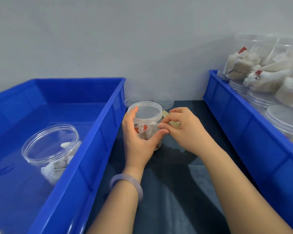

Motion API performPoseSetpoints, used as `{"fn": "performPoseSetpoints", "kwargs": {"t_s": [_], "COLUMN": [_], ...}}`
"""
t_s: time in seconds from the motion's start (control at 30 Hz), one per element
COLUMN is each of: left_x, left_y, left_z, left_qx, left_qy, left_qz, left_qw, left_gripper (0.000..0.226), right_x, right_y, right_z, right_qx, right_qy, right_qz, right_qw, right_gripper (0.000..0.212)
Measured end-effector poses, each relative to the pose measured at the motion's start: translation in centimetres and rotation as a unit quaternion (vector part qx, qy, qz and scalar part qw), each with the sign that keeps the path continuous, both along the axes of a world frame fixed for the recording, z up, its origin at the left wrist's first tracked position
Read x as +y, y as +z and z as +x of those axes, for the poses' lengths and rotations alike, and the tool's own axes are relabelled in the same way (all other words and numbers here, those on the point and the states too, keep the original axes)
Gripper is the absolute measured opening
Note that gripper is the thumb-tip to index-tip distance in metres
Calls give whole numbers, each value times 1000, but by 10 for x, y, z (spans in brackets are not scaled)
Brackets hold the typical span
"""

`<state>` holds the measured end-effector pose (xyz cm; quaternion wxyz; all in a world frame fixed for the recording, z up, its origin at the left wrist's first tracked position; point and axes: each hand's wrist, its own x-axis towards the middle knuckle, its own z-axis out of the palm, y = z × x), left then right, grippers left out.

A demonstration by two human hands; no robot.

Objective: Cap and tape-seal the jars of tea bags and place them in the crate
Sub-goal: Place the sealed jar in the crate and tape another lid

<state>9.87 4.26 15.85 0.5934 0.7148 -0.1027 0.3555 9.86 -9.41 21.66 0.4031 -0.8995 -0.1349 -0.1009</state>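
From my remote seat I see the capped jar [148, 132] of tea bags standing on the dark tabletop [176, 200], in the gap between the two blue crates, with its clear lid [145, 110] sitting on top. The left hand [137, 139] grips it: fingers curl round the far side up by the lid's rim, the thumb wraps the near side. The right hand [184, 130] is up against the jar's right side just below the lid, thumb and forefinger pinching a tan strip of tape [174, 123], the other fingers curled. I cannot tell whether the tape touches the jar yet. The left crate [91, 149] holds one jar [51, 149] with tea bags inside, tilted toward me. The right crate [243, 124] is piled with filled jars [260, 65] – some lying on their sides. A pale bracelet [125, 184] circles the left wrist
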Motion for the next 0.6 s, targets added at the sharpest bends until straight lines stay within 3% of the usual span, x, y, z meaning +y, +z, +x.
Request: {"fn": "performPoseSetpoints", "kwargs": {"t_s": [0.27,0.6], "left_x": [4,8], "left_y": [-5,-2], "left_z": [7,5], "left_qx": [-3,-3], "left_qy": [5,-2], "left_qz": [-15,5], "left_qw": [1000,1000], "left_gripper": [50,46], "right_x": [7,9], "right_y": [-5,-7], "right_z": [0,-1], "right_qx": [-26,-45], "right_qy": [-28,-41], "right_qz": [24,14], "right_qw": [999,998], "right_gripper": [10,12]}}
